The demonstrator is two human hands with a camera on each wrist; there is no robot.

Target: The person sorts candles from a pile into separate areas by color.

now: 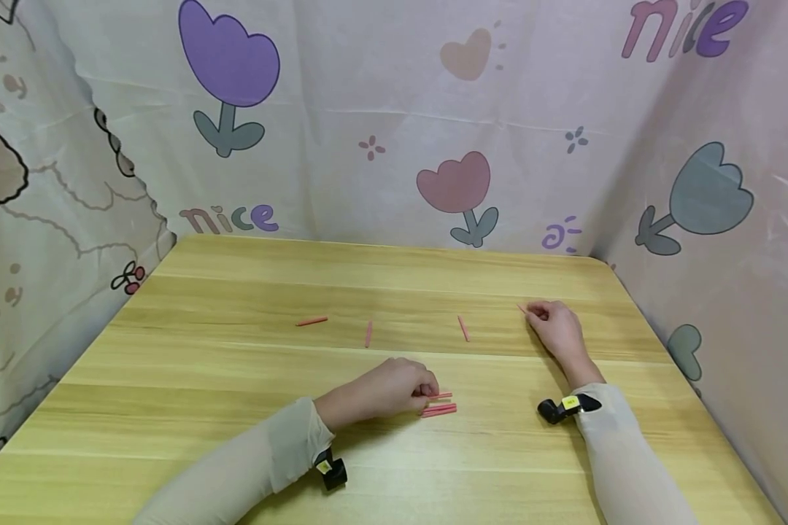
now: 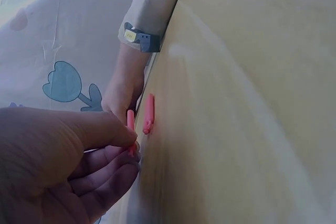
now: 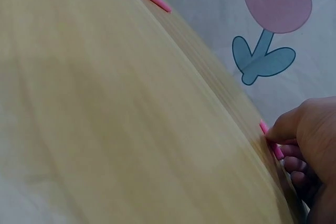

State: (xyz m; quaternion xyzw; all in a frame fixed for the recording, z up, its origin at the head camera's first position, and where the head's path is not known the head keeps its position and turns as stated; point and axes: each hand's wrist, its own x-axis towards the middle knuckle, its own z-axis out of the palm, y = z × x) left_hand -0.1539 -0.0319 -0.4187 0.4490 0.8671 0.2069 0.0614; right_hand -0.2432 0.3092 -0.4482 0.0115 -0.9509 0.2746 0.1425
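Note:
My left hand (image 1: pixel 390 386) pinches a short pink stick (image 2: pixel 130 119) between thumb and fingers, just above the table. Beside its fingertips more pink sticks (image 1: pixel 438 410) lie close together on the wood. Farther back on the right, my right hand (image 1: pixel 554 328) pinches another thin pink stick (image 3: pixel 277 150) at the tabletop; in the head view only its tip (image 1: pixel 521 309) shows past the fingers. Three single sticks lie spaced out across the back half: a left one (image 1: pixel 311 321), a middle one (image 1: pixel 368 334) and a right one (image 1: pixel 463 329), each at a different angle.
The wood-grain table (image 1: pixel 236 364) reaches back to a printed fabric curtain (image 1: pixel 341 182), with more fabric along both sides. A small black camera (image 1: pixel 331 470) sits at the left wrist, and another black camera (image 1: pixel 554 410) at the right.

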